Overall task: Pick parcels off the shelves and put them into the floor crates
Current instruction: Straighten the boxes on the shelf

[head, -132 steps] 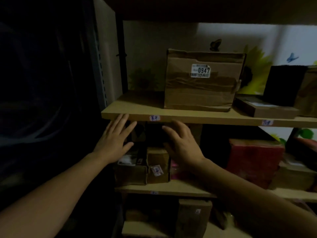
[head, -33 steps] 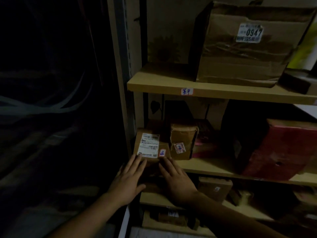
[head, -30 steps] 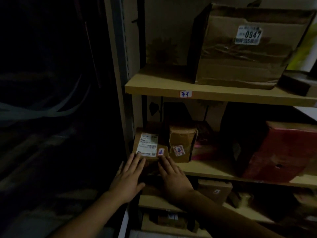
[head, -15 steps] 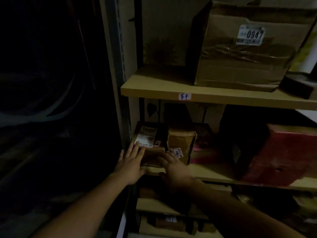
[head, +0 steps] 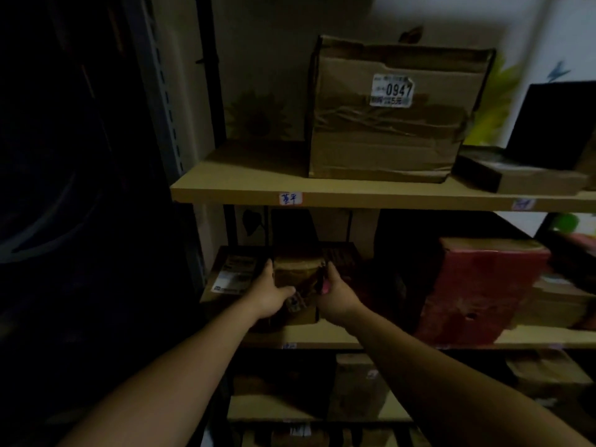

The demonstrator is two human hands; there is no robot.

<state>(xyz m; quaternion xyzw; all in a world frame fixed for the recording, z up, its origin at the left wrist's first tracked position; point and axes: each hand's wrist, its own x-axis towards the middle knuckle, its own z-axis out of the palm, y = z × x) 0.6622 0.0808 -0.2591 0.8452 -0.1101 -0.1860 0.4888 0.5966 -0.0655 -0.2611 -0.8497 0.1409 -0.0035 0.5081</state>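
On the middle shelf [head: 338,337] stands a small brown parcel [head: 298,274] with a sticker low on its front. My left hand [head: 269,293] grips its left side, thumb across the front. My right hand [head: 333,293] grips its right side. To its left lies another small brown parcel [head: 230,279] with a white label, partly behind my left hand. No floor crate is in view.
A large brown box [head: 393,111] marked 0947 sits on the upper shelf [head: 354,196], with a flat box [head: 522,177] and a black box [head: 554,124] to its right. A red box [head: 483,291] stands on the middle shelf's right. More parcels fill the lower shelves.
Both hands moved off the labelled parcel on the left and up to the neighbouring brown parcel, closing on its two sides. The view has tilted upward.
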